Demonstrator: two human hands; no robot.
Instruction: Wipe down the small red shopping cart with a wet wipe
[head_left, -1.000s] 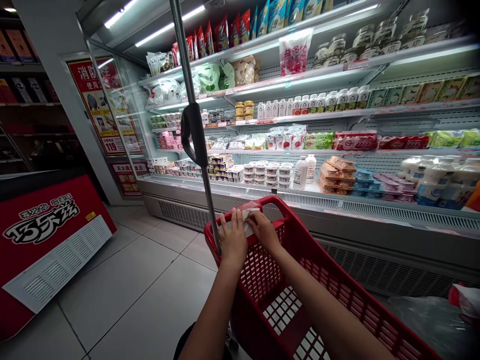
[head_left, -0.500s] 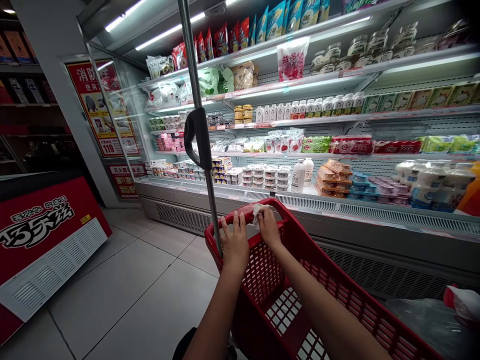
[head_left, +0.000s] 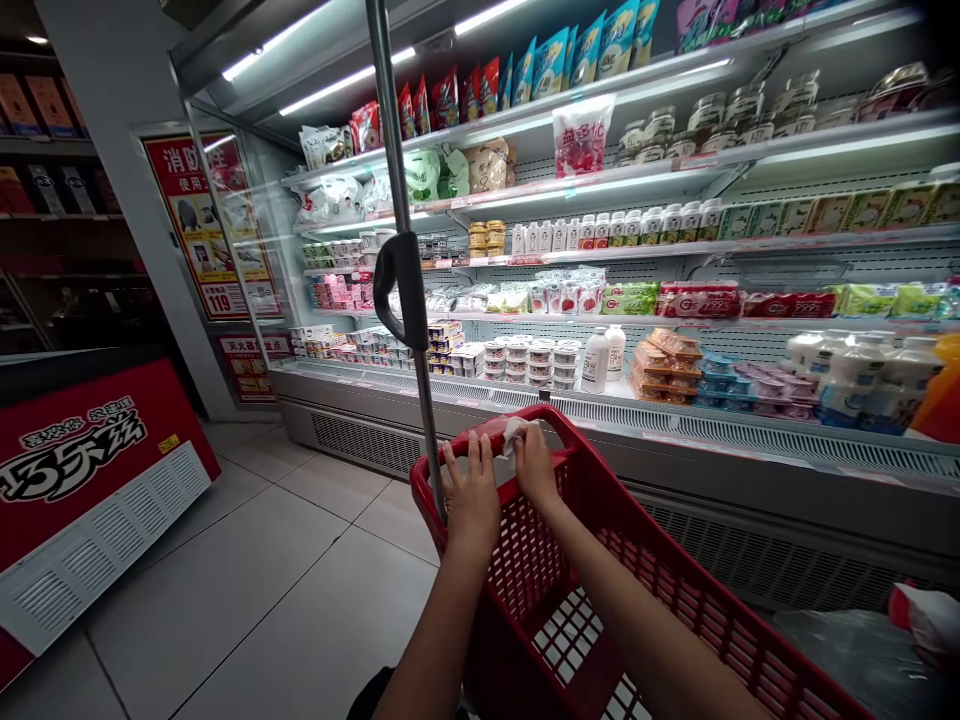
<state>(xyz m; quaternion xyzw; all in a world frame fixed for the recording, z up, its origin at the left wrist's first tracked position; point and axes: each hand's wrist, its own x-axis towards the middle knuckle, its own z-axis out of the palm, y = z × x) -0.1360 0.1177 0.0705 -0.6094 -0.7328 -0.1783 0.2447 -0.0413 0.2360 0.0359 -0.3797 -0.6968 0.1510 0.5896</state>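
A red plastic shopping basket (head_left: 604, 472) with latticed sides stands in front of me, its inside showing a grid floor. My left hand (head_left: 474, 505) lies on its far end rim, fingers stretched out and slightly apart, close beside the metal pole (head_left: 429, 420) that rises from the corner. A black grip (head_left: 409, 290) is fixed partway up that pole. Just right of it, my right hand (head_left: 535, 468) pinches a crumpled white wipe (head_left: 514, 432) against the same rim. The fingertips are partly hidden behind the wipe and hand.
Behind the basket runs an open refrigerated display (head_left: 480, 395) with shelves of yogurt cups (head_left: 529, 362), white bottles (head_left: 596, 362) and bagged goods. A red and white freezer (head_left: 97, 480) stands left on the tiled floor (head_left: 300, 590). Clear plastic (head_left: 847, 650) lies at lower right.
My right hand and the wipe have shifted slightly left along the rim. My left hand stays in place on the rim. The camera view has tilted a little.
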